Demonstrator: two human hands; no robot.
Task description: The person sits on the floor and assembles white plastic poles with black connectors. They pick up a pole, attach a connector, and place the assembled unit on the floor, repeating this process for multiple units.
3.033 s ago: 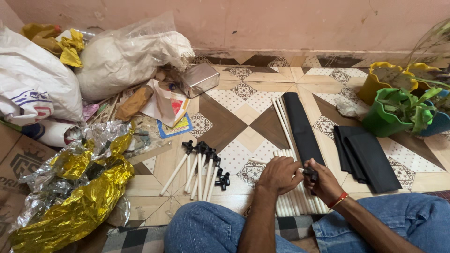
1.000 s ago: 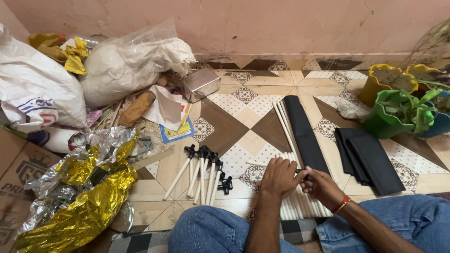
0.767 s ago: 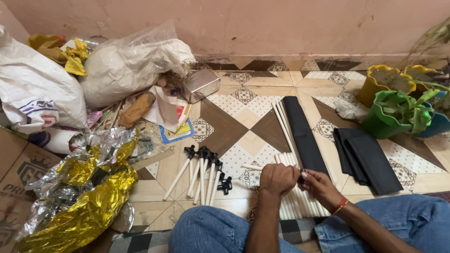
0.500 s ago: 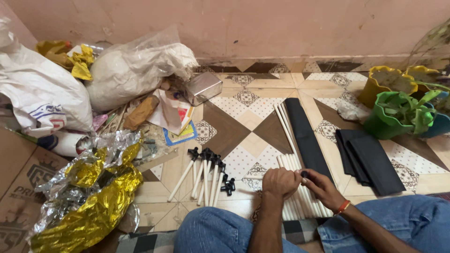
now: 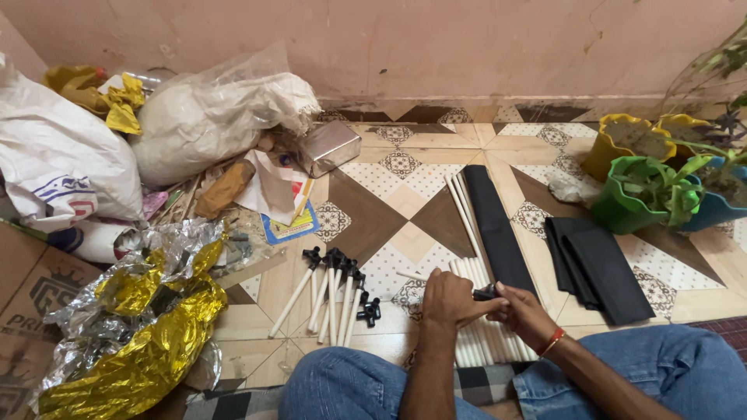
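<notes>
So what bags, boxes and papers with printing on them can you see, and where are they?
White sack: far left by the wall, bulging, white with a blue and red print.
Cardboard box: bottom left corner, flat brown flap with dark printing.
Leaflet: on the tiles beside the clutter, flat, blue-edged with yellow.
Foil wrapper: lower left, crumpled, gold and silver.
Clear plastic bag: against the wall, lumpy, whitish.

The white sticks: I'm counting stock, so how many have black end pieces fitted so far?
About five capped sticks lie done. Both hands, left hand and right hand, press a black connector together. A larger pile of bare sticks and loose connectors remain.
</notes>
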